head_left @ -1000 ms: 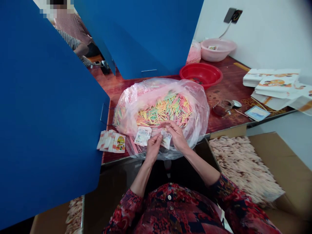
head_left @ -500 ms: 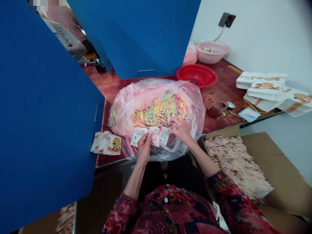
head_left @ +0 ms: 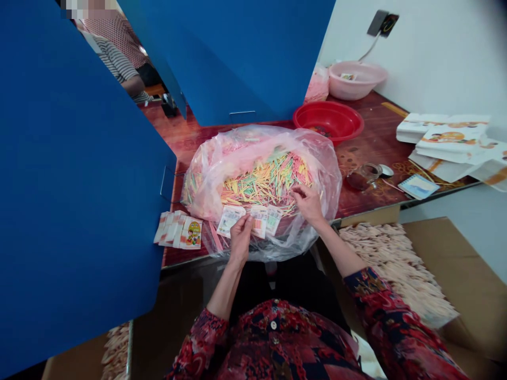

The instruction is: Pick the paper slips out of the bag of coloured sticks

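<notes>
Head | left hand [head_left: 240, 240] fingers clasp fanned packets [head_left: 259, 220], long axes pointing away | right hand [head_left: 311, 203] fingers pinch crosswise sticks [head_left: 265, 177]

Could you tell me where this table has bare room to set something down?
Bare wood lies between the red basin and the white paper stacks, and behind the plastic bag by the blue divider. The front edge is crowded with packets.

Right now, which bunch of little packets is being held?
The fanned packets pinched in the left hand, over the edge of the bag; the other pile lies untouched on the table.
</notes>
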A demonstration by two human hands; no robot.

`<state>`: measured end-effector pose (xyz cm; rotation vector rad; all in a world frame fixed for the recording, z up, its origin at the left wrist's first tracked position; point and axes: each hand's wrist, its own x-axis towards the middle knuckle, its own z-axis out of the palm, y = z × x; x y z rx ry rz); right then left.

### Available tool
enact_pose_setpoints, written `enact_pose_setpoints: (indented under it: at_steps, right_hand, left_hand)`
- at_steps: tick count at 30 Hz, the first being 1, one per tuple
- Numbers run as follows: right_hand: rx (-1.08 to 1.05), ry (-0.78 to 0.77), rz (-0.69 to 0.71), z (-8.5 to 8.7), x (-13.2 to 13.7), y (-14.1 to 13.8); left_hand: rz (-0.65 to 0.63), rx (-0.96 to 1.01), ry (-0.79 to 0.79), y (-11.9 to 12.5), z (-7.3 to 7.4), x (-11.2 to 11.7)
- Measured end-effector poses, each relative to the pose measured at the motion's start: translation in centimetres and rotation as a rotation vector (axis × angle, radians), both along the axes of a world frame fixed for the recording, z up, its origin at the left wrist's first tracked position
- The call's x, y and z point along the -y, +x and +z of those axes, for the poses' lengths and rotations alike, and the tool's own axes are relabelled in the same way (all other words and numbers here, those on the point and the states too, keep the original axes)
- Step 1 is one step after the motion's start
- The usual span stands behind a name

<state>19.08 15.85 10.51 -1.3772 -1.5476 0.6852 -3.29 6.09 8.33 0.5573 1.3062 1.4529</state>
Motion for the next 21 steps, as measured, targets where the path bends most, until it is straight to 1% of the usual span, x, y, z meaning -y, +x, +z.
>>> enact_pose_setpoints:
  at_steps: [2, 4, 6, 8, 10, 13, 17, 21]
  right_hand:
    - [-0.277, -0.053, 0.010, 1.8, 0.7, -1.6]
    - [-0.454, -0.088, 0.023, 3.9, 1.7, -3.3]
    - [-0.522, -0.080, 0.028, 5.6, 2.6, -5.0]
    - [-0.531, -0.061, 0.027, 6.7, 3.4, -6.5]
    - [-0.527, -0.046, 0.033, 7.0, 4.0, -7.5]
    - [-0.493, -0.025, 0.058, 6.7, 4.7, -8.5]
    - [-0.369, 0.014, 0.047, 6.3, 5.7, -8.9]
    - [-0.319, 0.056, 0.064, 6.3, 6.3, -9.0]
  left_hand:
    - [-0.014, -0.007, 0.006, 0.1, 0.1, 0.0]
    - [-0.039, -0.019, 0.019, 0.3, 0.3, 0.1]
    - [-0.065, -0.033, 0.035, 0.5, 0.4, 0.2]
    - [-0.086, -0.037, 0.047, 0.7, 0.5, 0.3]
    - [-0.105, -0.033, 0.059, 0.8, 0.5, 0.3]
    - [-0.121, -0.015, 0.079, 0.8, 0.5, 0.4]
    - [-0.128, 0.014, 0.101, 0.7, 0.4, 0.5]
    - [-0.125, 0.079, 0.120, 0.8, 0.2, 0.4]
